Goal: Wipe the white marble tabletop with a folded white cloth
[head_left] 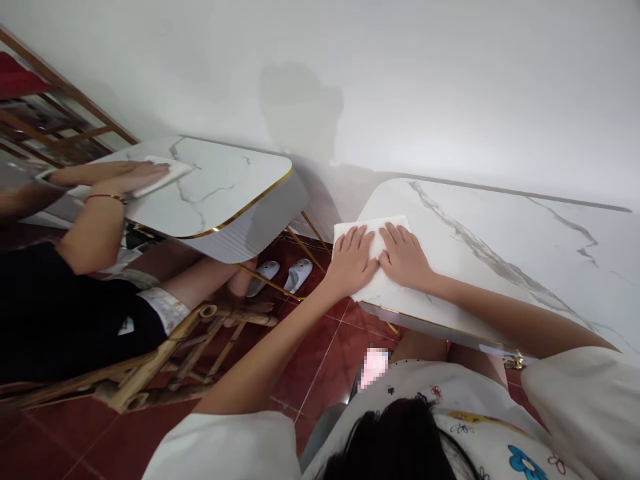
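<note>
A single camera is riding on the wearer's head, looking forward and down past dark hair point(400, 440) that is poking into the bottom edge! It is facing the white wall point(450, 87), sitting quite near the left hand point(350, 263) and right hand point(407, 257) around mid-frame, and its broad view is stretching leftward to a farther table point(225, 167), rightward across the nearer table point(480, 207), and down to the red floor point(320, 347) between them

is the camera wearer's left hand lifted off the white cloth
No, the left hand rests flat on the white cloth, beside the right hand.
</note>
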`<state>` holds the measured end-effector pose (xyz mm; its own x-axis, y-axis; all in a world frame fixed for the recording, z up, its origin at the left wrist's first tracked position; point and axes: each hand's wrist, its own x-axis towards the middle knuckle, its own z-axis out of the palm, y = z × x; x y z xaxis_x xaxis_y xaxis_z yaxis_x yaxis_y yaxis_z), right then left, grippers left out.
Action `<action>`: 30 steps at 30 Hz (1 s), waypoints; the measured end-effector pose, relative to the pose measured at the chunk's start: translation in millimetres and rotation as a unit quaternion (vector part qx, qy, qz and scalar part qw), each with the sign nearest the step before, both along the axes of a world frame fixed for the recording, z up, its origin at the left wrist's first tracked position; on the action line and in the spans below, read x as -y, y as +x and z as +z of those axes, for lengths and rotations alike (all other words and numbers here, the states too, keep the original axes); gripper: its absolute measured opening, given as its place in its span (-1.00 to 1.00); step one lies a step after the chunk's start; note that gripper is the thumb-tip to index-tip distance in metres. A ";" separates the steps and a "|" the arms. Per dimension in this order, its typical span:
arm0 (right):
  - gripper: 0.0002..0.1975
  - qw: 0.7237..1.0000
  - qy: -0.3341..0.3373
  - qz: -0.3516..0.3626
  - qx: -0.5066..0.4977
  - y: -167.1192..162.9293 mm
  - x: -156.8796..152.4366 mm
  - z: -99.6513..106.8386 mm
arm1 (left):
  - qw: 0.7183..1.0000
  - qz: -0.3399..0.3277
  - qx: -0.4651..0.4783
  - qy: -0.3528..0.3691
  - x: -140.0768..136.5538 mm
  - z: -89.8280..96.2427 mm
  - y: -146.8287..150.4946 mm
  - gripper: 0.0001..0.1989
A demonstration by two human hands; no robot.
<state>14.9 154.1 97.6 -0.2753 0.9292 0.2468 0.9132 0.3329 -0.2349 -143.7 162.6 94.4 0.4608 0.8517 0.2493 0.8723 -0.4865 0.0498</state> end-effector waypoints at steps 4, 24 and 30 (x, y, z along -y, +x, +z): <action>-0.44 1.000 0.005 0.005 0.003 9.2 18.5 0.4 | 1.000 0.002 -0.006 0.000 20.4 1.7 9.8 -0.46; -0.46 0.998 0.011 -0.064 -0.004 79.5 -31.9 -1.6 | 0.997 -0.070 0.019 -0.027 -51.0 0.5 82.6 -0.46; -0.49 0.997 0.024 -0.065 -0.023 86.5 -81.7 -1.9 | 0.998 -0.060 0.026 -0.021 -101.0 0.3 92.5 -0.47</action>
<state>101.4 235.7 95.7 -0.1409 0.9428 0.3022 0.9380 0.2248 -0.2640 -51.2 263.6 94.7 0.5474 0.8015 0.2407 0.8039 -0.5835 0.1150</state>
